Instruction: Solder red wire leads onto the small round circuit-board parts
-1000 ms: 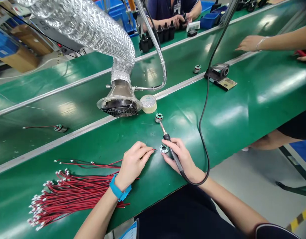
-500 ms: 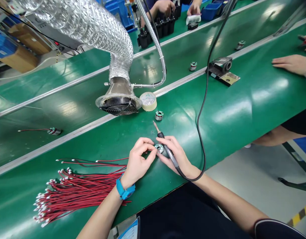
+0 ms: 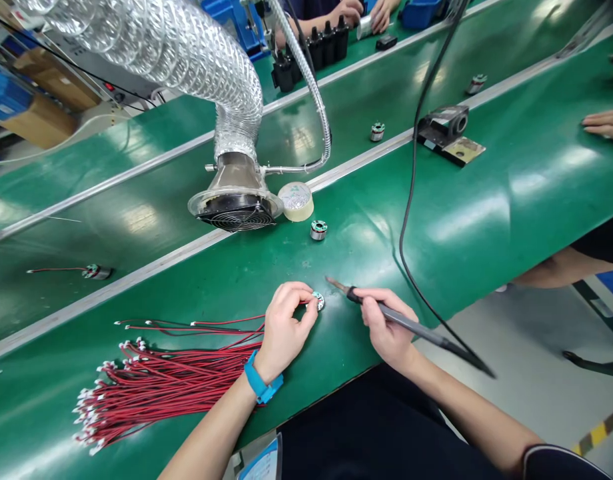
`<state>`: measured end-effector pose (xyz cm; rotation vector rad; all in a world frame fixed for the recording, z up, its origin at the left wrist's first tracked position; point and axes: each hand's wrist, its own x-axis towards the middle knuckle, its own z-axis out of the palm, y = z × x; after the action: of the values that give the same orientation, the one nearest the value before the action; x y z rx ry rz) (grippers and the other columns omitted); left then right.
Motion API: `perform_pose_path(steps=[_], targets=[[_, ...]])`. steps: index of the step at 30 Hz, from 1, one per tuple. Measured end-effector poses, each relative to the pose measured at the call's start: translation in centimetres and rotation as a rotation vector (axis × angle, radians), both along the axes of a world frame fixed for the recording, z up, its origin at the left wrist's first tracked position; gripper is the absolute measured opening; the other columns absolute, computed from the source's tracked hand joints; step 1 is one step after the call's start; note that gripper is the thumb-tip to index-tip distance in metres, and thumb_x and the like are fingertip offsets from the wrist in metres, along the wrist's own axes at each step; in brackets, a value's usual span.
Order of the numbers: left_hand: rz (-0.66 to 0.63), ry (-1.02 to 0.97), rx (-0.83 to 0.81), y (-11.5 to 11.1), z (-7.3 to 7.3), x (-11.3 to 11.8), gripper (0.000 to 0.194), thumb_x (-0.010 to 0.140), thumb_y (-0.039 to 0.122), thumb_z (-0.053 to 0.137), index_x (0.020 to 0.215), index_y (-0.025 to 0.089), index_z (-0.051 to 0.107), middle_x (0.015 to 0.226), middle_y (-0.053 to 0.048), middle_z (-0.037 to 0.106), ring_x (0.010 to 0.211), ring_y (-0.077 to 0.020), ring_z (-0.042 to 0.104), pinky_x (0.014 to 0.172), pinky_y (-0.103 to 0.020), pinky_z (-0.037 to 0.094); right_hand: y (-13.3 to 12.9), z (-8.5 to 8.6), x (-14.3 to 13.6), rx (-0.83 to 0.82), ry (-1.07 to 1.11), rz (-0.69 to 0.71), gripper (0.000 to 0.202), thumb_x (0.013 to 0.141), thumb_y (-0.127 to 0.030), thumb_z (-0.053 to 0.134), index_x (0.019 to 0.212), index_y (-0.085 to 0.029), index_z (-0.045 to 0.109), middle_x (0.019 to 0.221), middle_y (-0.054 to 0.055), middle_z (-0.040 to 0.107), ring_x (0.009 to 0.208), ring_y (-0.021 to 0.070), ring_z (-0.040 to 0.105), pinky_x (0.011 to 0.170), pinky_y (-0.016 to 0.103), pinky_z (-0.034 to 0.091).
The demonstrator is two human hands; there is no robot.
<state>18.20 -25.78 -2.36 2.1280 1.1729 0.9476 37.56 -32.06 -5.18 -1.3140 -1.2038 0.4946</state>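
Note:
My left hand (image 3: 290, 323), with a blue band at the wrist, pinches a small round part with a green and white top (image 3: 318, 301) on the green bench. A bit of red wire shows at its fingers. My right hand (image 3: 389, 327) is closed round a soldering iron (image 3: 411, 325), whose tip points up and left, a little right of the round part and apart from it. A similar round part (image 3: 318, 231) stands farther back. Many red and black wires with white connectors (image 3: 171, 380) lie left of my left hand.
A fume duct with a fan (image 3: 239, 212) hangs at the back, beside a tape roll (image 3: 296, 202). The iron's cable loops at the right, near a metal stand (image 3: 449, 133). Motor-like parts (image 3: 96, 271) lie on the belt. Other people's hands show at the top and right.
My right hand has moved right, away from the round part, and now holds the iron in a writing grip, its tip turned left. Motor-like parts on the belt have shifted left.

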Motion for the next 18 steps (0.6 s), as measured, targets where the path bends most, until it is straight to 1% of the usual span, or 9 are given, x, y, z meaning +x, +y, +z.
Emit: perform_pose_path(steps=[3, 6, 12, 18], targets=[[0.011, 0.025, 0.033, -0.2, -0.3, 0.1, 0.012, 0.099, 0.017, 0.065, 0.088, 0.02, 0.063, 0.099, -0.005, 0.07, 0.094, -0.018, 0.066, 0.084, -0.033, 0.053, -1.2, -0.9, 0.3, -0.042, 0.017, -0.053, 0.029, 0.102, -0.035, 0.054, 0.091, -0.021, 0.077, 0.069, 0.003, 0.07, 0.065, 0.019, 0.071, 0.061, 0.032, 0.059], [0.012, 0.038, 0.03, -0.1, -0.4, 0.0, 0.011, 0.099, 0.017, 0.065, 0.088, 0.021, 0.063, 0.1, -0.006, 0.069, 0.095, -0.0185, 0.066, 0.084, -0.034, 0.053, -1.5, -1.4, 0.4, -0.057, 0.039, -0.048, 0.034, 0.1, -0.039, 0.052, 0.086, -0.021, 0.077, 0.065, 0.003, 0.068, 0.063, 0.0202, 0.071, 0.059, 0.033, 0.059], [0.014, 0.05, 0.031, -0.1, -0.3, 0.0, 0.012, 0.099, 0.018, 0.064, 0.088, 0.021, 0.063, 0.099, -0.006, 0.069, 0.094, -0.0186, 0.066, 0.083, -0.034, 0.053, -1.0, -1.1, 0.1, -0.047, 0.07, 0.011, 0.033, 0.099, -0.039, 0.053, 0.086, -0.022, 0.078, 0.064, 0.003, 0.069, 0.061, 0.0196, 0.07, 0.057, 0.033, 0.058], [0.02, 0.051, 0.036, -0.1, -0.5, 0.0, 0.01, 0.098, 0.017, 0.065, 0.089, 0.021, 0.064, 0.1, -0.005, 0.069, 0.095, -0.0184, 0.066, 0.084, -0.033, 0.053, -0.7, -0.9, 0.0, -0.014, 0.084, 0.044, 0.026, 0.1, -0.031, 0.056, 0.091, -0.022, 0.079, 0.068, 0.002, 0.071, 0.063, 0.0179, 0.071, 0.057, 0.03, 0.057]])
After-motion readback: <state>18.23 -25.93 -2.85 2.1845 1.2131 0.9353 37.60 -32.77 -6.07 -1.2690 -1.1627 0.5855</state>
